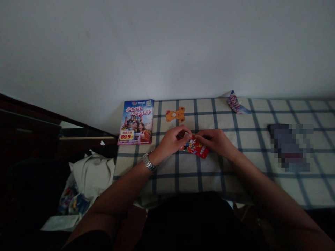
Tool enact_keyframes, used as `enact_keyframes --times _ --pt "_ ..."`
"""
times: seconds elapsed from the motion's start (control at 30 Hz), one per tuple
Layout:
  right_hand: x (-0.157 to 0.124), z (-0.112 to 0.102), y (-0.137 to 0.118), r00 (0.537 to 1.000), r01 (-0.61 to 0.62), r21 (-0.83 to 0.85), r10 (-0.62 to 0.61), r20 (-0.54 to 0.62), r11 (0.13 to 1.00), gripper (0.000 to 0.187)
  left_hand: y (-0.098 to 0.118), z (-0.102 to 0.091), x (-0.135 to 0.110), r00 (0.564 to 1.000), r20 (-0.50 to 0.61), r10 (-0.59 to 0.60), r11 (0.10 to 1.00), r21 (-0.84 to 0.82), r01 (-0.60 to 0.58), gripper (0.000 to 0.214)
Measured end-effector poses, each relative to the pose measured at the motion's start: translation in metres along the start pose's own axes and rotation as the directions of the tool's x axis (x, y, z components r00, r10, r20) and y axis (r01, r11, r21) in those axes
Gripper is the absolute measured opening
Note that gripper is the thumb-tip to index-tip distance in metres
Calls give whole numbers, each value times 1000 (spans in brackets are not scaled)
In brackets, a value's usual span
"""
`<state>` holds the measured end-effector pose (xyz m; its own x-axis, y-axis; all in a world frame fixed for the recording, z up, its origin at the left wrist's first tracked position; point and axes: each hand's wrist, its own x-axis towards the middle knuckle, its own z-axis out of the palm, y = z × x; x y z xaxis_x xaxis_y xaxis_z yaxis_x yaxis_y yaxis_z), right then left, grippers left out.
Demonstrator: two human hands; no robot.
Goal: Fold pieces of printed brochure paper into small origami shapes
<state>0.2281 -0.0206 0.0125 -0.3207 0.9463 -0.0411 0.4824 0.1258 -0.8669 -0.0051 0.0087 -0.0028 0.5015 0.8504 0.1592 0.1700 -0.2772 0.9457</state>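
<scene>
Both hands meet over a red printed paper (pixel 201 150) with colourful cartoon figures and white lettering. My left hand (pixel 176 138), with a metal watch (pixel 148 161) on its wrist, pinches the paper's upper left part between thumb and fingers. At its upper right edge, my right hand (pixel 213 139) grips it with closed fingertips. The fingers partly cover the paper, and its folds are hard to make out. Just beyond my left hand, an orange teddy bear figure (pixel 175 114) lies flat on the checked cloth (pixel 167 177).
A stack of blue and pink flyers (pixel 136 122) lies at the left by the wall (pixel 167 48). A folded printed paper (pixel 237 104) stands at the back. On the right is a blurred dark flat object (pixel 286 143). A white bag (pixel 92 170) sits lower left.
</scene>
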Motion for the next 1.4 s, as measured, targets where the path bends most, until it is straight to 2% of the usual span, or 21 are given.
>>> enact_keyframes --times 0.17,0.37,0.6,0.77,0.93,1.03,1.13,1.3,1.4 --pt "1 3 -2 1000 20 32 -20 -3 999 35 2 0 0 1000 -4 27 995 91 -26 23" --pt "1 3 0 999 32 39 -31 -26 999 36 0 -1 0 997 -72 31 997 68 -26 25" --pt "-1 -2 1 998 45 -62 -47 -33 997 35 1 -1 -1 997 -79 19 996 85 -12 26" --pt "-1 -3 4 998 50 -74 -52 -31 996 33 3 0 -1 998 -67 3 998 64 2 30" --pt "1 -1 8 998 17 -10 -17 -68 1000 35 -1 -2 -1 995 -102 4 999 39 0 28" --pt "3 -2 9 999 2 54 0 -48 999 35 -5 -4 -1 992 -128 13 999 35 -9 25" --pt "2 -4 8 999 -2 70 6 -53 998 34 -8 -5 0 993 -116 6 999 48 -1 24" --pt "0 -4 6 999 -1 0 1 -49 1000 33 -5 -4 0 996 -93 16 999 46 -11 17" --pt "0 -2 5 1000 20 -27 -20 -23 999 34 -2 -4 -1 999 -37 28 997 71 -26 14"
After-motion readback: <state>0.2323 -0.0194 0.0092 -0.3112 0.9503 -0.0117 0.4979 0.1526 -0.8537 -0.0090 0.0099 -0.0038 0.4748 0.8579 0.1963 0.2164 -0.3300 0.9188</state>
